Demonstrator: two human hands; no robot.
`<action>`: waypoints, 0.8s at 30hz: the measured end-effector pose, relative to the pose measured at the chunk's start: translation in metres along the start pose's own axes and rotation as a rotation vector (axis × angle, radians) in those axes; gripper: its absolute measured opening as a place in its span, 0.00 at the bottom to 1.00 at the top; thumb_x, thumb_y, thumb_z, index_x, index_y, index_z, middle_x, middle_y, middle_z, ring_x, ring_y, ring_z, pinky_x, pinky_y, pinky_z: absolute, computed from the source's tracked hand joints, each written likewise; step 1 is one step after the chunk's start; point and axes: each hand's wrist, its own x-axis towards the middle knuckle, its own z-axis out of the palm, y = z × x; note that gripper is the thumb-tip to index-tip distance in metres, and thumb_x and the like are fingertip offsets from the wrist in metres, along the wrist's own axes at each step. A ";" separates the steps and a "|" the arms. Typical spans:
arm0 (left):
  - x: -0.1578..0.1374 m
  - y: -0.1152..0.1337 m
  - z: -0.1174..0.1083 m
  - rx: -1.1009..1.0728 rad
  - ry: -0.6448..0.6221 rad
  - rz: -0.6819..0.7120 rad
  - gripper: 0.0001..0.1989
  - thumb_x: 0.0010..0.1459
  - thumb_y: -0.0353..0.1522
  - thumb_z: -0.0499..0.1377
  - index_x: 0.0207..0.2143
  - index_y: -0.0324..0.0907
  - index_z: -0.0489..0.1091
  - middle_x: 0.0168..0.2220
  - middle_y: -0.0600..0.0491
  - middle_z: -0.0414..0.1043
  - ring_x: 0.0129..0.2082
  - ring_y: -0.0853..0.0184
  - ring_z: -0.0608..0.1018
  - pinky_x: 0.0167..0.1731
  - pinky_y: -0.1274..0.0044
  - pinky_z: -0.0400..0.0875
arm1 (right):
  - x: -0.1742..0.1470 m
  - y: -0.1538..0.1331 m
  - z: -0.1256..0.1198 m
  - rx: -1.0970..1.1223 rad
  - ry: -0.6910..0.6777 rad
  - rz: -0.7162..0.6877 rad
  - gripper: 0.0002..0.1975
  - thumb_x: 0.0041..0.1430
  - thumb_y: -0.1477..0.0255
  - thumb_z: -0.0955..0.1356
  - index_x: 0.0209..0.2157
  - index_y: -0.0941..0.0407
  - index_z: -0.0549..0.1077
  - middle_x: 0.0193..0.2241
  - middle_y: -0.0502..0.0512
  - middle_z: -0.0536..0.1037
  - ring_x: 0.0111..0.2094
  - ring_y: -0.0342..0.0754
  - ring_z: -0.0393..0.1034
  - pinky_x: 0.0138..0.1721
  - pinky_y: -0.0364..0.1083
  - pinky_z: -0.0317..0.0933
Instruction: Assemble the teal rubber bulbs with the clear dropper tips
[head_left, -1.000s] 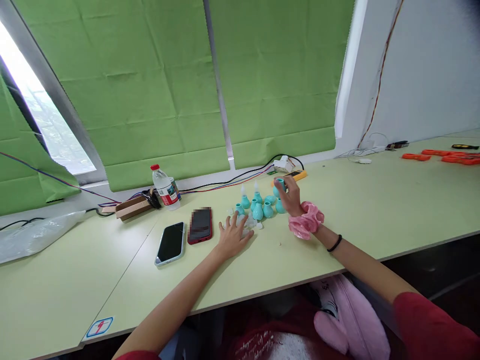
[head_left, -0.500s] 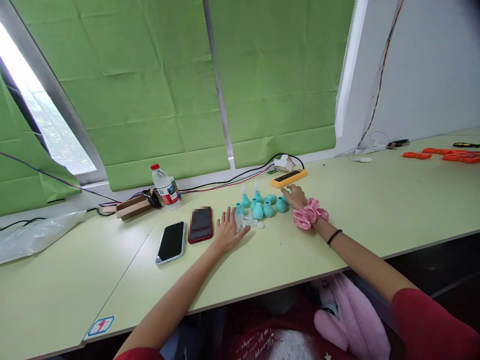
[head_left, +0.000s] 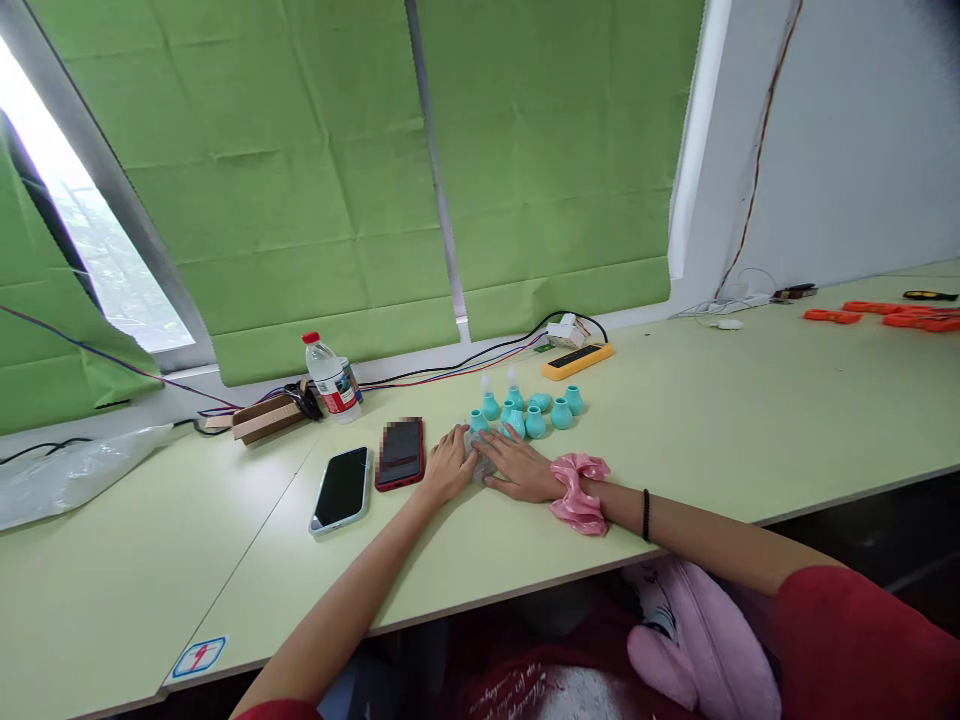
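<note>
My left hand (head_left: 448, 466) rests on the table with its fingers stretched out, holding nothing. Against its right side lie small clear plastic pieces (head_left: 481, 468), partly covered by both hands. My right hand (head_left: 525, 468) reaches in from the right, fingers extended and touching the clear pieces from above. Just beyond the hands stands a group of several teal rubber bulbs (head_left: 535, 422) with open necks. At the back of the group, a teal bulb (head_left: 490, 406) carries a clear tip, and one teal bulb (head_left: 540, 401) lies on its side.
Left of my hands lie a red-cased phone (head_left: 400, 455) and a white-cased phone (head_left: 341, 490). Behind them are a water bottle (head_left: 331, 380) and a cardboard box (head_left: 268, 418). A yellow power strip (head_left: 577, 361) sits behind the bulbs. Orange tools (head_left: 919, 318) lie far right.
My right hand has moved left and nearer to me, from the rightmost bulbs to the clear pieces beside my left hand. My left hand has drawn its fingers in slightly.
</note>
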 end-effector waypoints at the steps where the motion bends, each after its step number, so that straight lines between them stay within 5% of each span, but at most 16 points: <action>1: 0.000 0.000 0.000 0.000 0.008 0.007 0.21 0.57 0.36 0.39 0.52 0.40 0.49 0.54 0.47 0.52 0.53 0.64 0.57 0.47 0.70 0.54 | 0.000 0.003 -0.001 0.000 -0.020 -0.012 0.16 0.45 0.67 0.67 0.39 0.49 0.67 0.38 0.53 0.70 0.46 0.53 0.59 0.53 0.57 0.44; 7: -0.001 0.003 0.007 0.059 -0.029 0.064 0.23 0.58 0.37 0.36 0.55 0.38 0.45 0.57 0.45 0.44 0.55 0.62 0.52 0.49 0.68 0.51 | 0.005 0.011 -0.014 0.057 -0.122 -0.104 0.12 0.43 0.68 0.69 0.33 0.54 0.71 0.38 0.56 0.72 0.47 0.56 0.59 0.53 0.56 0.46; 16: -0.010 0.016 0.004 0.091 -0.088 0.048 0.30 0.56 0.45 0.35 0.57 0.41 0.37 0.58 0.44 0.37 0.56 0.54 0.47 0.48 0.60 0.50 | 0.006 0.009 -0.021 -0.048 -0.150 -0.127 0.23 0.43 0.75 0.66 0.45 0.58 0.65 0.46 0.61 0.66 0.49 0.56 0.57 0.52 0.56 0.47; 21: -0.013 0.021 0.001 0.156 -0.025 0.124 0.27 0.57 0.43 0.33 0.57 0.44 0.37 0.59 0.48 0.35 0.57 0.52 0.44 0.48 0.57 0.48 | 0.023 0.022 -0.046 -0.147 0.019 -0.186 0.27 0.44 0.73 0.65 0.49 0.57 0.59 0.49 0.60 0.61 0.50 0.54 0.53 0.53 0.54 0.46; 24: -0.015 0.024 -0.001 0.158 -0.061 0.228 0.26 0.57 0.43 0.35 0.57 0.48 0.37 0.59 0.52 0.37 0.57 0.53 0.43 0.48 0.56 0.47 | 0.040 0.041 -0.061 -0.264 0.180 -0.050 0.30 0.46 0.68 0.65 0.53 0.57 0.54 0.54 0.60 0.52 0.53 0.57 0.47 0.51 0.57 0.44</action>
